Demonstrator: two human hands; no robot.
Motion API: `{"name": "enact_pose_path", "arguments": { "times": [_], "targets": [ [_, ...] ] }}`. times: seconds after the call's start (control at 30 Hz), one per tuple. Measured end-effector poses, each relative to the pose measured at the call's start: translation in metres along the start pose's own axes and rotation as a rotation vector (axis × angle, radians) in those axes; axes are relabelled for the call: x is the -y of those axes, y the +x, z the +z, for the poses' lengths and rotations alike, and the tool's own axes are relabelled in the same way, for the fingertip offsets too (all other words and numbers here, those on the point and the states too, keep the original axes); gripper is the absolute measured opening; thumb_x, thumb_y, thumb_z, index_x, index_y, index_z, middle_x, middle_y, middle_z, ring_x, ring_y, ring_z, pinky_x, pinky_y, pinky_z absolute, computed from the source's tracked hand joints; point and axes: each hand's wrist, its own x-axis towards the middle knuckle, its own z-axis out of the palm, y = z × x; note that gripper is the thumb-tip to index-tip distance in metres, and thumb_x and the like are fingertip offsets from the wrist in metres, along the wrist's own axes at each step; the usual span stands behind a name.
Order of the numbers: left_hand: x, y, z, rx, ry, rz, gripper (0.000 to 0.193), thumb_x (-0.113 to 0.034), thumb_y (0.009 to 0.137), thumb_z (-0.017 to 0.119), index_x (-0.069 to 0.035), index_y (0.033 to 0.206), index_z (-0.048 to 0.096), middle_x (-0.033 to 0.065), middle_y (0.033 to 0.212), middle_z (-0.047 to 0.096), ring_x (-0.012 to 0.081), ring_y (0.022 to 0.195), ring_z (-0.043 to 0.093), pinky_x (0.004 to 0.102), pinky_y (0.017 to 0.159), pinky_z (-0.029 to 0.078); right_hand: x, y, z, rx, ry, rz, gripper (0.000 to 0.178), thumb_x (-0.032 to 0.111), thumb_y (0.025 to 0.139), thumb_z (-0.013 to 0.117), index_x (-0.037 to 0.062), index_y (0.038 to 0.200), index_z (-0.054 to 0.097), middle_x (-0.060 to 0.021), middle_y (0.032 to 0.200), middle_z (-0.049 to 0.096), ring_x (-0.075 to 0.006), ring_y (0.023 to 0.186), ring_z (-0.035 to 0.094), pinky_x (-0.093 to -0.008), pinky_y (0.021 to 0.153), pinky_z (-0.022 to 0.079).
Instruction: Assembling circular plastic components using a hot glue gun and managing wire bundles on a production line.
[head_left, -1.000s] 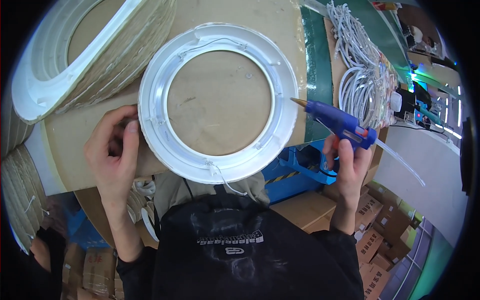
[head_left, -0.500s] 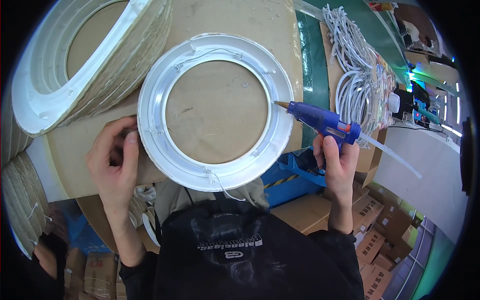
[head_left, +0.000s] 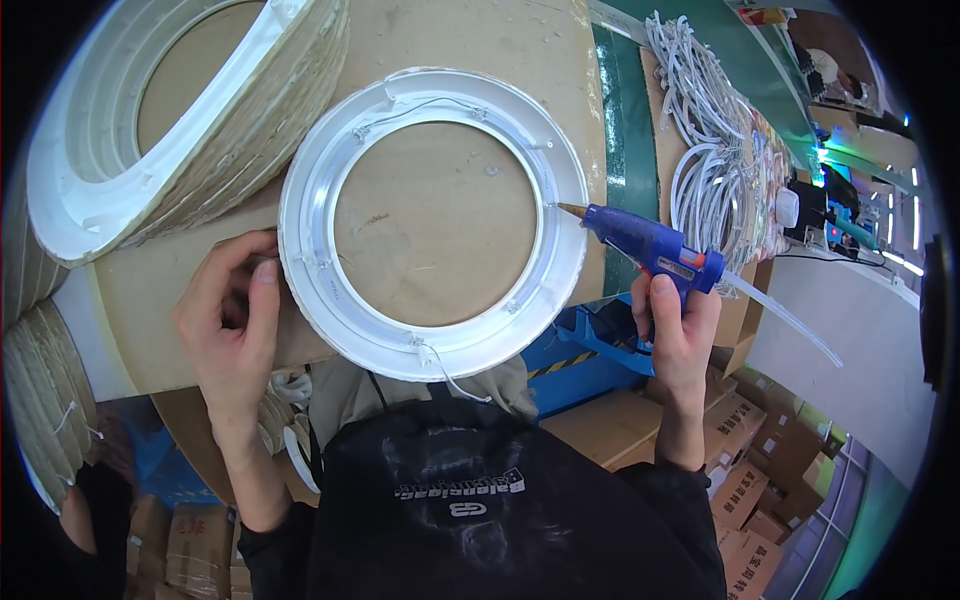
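Note:
A white ring-shaped lamp frame [head_left: 310,200] lies flat in front of me, its near rim overhanging the table edge. Thin wires and clear strips run round its channel, and a short white lead [head_left: 455,382] hangs from the near side. My right hand [head_left: 680,325] grips a blue hot glue gun [head_left: 640,237] by its handle. The gun's brass nozzle is over the ring's right side, and a clear glue stick [head_left: 790,322] protrudes from its back. Loosely curled, my left hand [head_left: 228,325] is at the ring's left edge, thumb apart from the fingers; the index fingertip reaches the rim.
A larger white ring with a ribbed beige cover [head_left: 250,150] tilts at the far left. Bundled white leads [head_left: 705,180] lie at the right. Cardboard boxes [head_left: 735,430] stand below right, beside a blue frame [head_left: 590,375]. Part of another person shows at lower left.
The glue gun has shifted slightly right. The white ring has moved a little to the right at its left edge. My left hand is almost where it was.

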Motion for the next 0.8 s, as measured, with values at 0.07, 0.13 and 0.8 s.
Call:
{"name": "enact_pose_path", "arguments": {
  "times": [0.07, 0.13, 0.8],
  "targets": [
    [0.000, 0.000, 0.000, 0.001, -0.016, -0.001, 0.018, -0.002, 0.090, 0.065, -0.001, 0.108, 0.070, 0.0004, 0.087, 0.069, 0.0020, 0.062, 0.053, 0.0190, 0.048, 0.034, -0.001, 0.000, 0.001, -0.015, -0.008, -0.019, 0.018, 0.017, 0.103, 0.049, 0.0011, 0.108, 0.056, -0.0026, 0.070, 0.056, -0.0046, 0.052, 0.043, -0.0202, 0.048, 0.033],
    [-0.002, 0.001, 0.000, 0.000, 0.001, 0.000, 0.018, -0.002, 0.090, 0.065, -0.001, 0.108, 0.070, 0.0003, 0.086, 0.069, 0.0020, 0.062, 0.053, 0.0189, 0.048, 0.034, 0.000, -0.001, 0.001, -0.014, -0.007, -0.017, 0.018, 0.017, 0.103, 0.050, 0.0009, 0.109, 0.056, -0.0023, 0.069, 0.056, -0.0045, 0.052, 0.043, -0.0200, 0.048, 0.033],
    [-0.003, 0.002, -0.002, 0.013, -0.020, -0.019, 0.017, -0.002, 0.090, 0.065, -0.001, 0.106, 0.070, 0.0012, 0.085, 0.068, 0.0035, 0.061, 0.053, 0.0196, 0.048, 0.035, 0.032, 0.045, 0.008, 0.063, 0.066, -0.062, 0.033, 0.023, 0.103, 0.049, -0.0047, 0.119, 0.059, -0.0086, 0.083, 0.066, -0.0050, 0.053, 0.050, -0.0195, 0.046, 0.036]
  ]
}}
